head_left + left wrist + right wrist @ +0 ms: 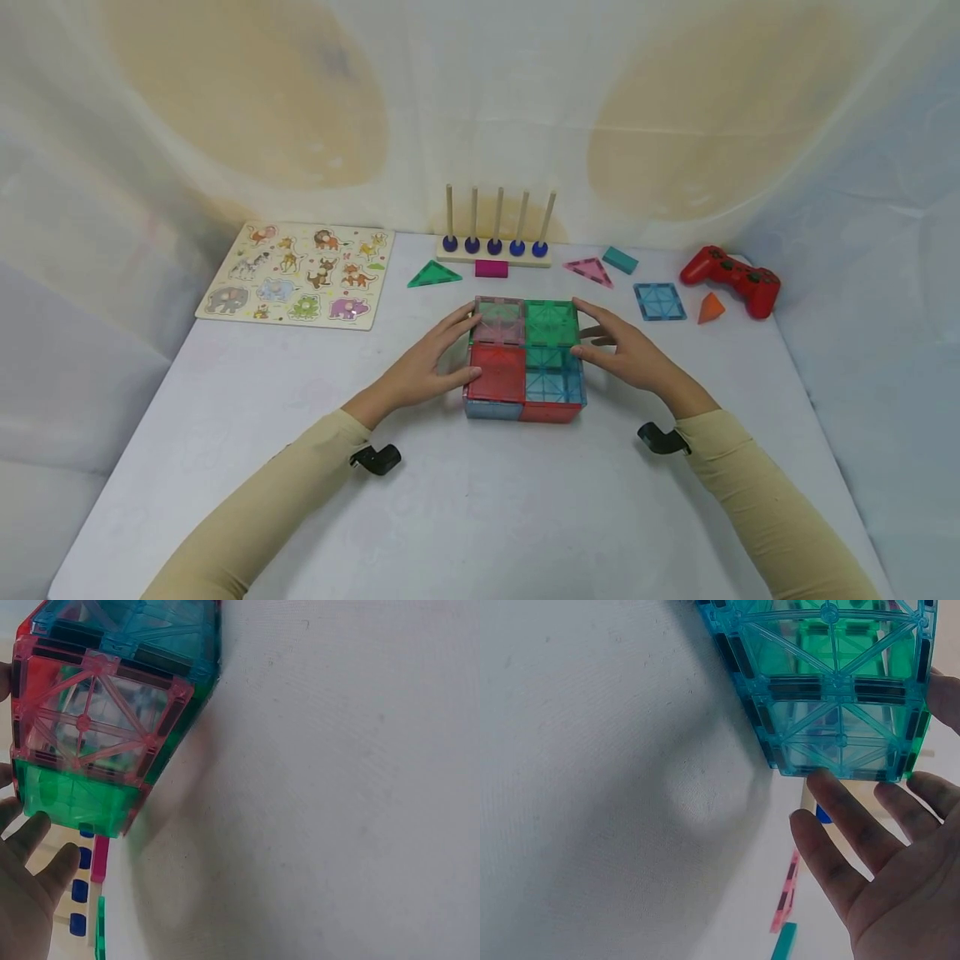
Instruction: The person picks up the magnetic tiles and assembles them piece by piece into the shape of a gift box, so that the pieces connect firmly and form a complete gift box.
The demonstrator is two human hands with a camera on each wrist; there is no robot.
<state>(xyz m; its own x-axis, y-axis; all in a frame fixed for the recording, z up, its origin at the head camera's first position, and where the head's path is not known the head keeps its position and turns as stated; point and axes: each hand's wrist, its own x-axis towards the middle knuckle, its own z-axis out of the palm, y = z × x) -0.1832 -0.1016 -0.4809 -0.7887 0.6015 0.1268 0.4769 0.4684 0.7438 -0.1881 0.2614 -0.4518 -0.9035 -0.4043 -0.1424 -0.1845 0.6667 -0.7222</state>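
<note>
A low box of see-through magnetic tiles (498, 375) sits on the table between both hands. Its top shows pink, green, red and blue squares; blue and red tiles face the front. My left hand (420, 367) touches the box's left side, thumb at the red tile and fingertips by the pink one. Against the right side, my right hand (633, 357) has its thumb near the front blue tile and its forefinger at the green tile's back corner. The right wrist view shows nearly straight fingers (862, 832) at blue side tiles (840, 735).
Behind the box stands a peg rack (495, 250) with blue beads, a magenta block (491, 268) before it. An animal puzzle board (300, 275) lies back left, near a green triangle (433, 274). Rightward are a pink triangle (591, 271), teal block (620, 259), blue square (660, 302), orange piece (711, 307) and red game controller (731, 279).
</note>
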